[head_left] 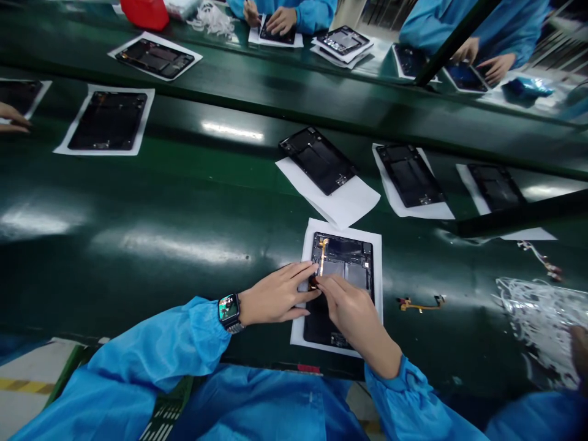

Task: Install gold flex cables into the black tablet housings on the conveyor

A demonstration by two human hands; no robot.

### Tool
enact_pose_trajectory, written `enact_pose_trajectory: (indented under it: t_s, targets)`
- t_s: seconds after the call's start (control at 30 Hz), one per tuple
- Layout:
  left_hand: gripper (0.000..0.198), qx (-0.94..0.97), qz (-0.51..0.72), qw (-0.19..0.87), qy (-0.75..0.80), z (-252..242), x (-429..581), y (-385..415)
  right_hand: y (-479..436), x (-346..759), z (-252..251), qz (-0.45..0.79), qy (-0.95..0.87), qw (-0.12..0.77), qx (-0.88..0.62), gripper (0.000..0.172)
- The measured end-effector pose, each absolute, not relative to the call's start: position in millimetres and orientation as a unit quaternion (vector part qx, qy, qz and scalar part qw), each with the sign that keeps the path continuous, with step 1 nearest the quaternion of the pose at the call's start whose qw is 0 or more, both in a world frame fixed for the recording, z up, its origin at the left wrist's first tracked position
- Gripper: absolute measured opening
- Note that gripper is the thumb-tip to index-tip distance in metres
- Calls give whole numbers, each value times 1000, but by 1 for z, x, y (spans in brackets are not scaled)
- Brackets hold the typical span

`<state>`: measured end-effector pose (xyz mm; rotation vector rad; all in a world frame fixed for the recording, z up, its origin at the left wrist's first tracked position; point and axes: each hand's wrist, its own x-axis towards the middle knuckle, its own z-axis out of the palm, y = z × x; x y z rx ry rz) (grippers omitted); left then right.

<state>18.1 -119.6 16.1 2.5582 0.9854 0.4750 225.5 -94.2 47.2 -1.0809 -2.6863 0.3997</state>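
Green conveyor belt, assembly line. Right-hand fingers pinched together on small dark connector; left hand, fingers spread apart, seemingly steadies black rectangular tablet frame with amber flex cable, lying on white paper sheet.

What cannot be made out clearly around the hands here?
Head view:
Small dark part at the right hand: mostly hidden by its fingers.
Tablet housing: middle hidden by the left hand and right hand.
Co-worker's hand: cut off by the left edge.
Loose flex cable: connectors too small.
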Motion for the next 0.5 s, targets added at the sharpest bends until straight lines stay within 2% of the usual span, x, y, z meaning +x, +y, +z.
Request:
enact_pose_trajectory:
  t_s: [0.17, 0.37, 0.5]
  targets:
    - [47, 904, 175, 183, 344, 17, 18, -120, -93, 216, 57, 97, -930, 27, -353, 25]
    - [46, 906, 172, 169, 348, 17, 18, -121, -89, 233, 60, 111, -912, 31, -394, 25]
    - [47, 907, 163, 164, 351, 16, 18, -121, -92, 229, 59, 86, -914, -2, -396, 25]
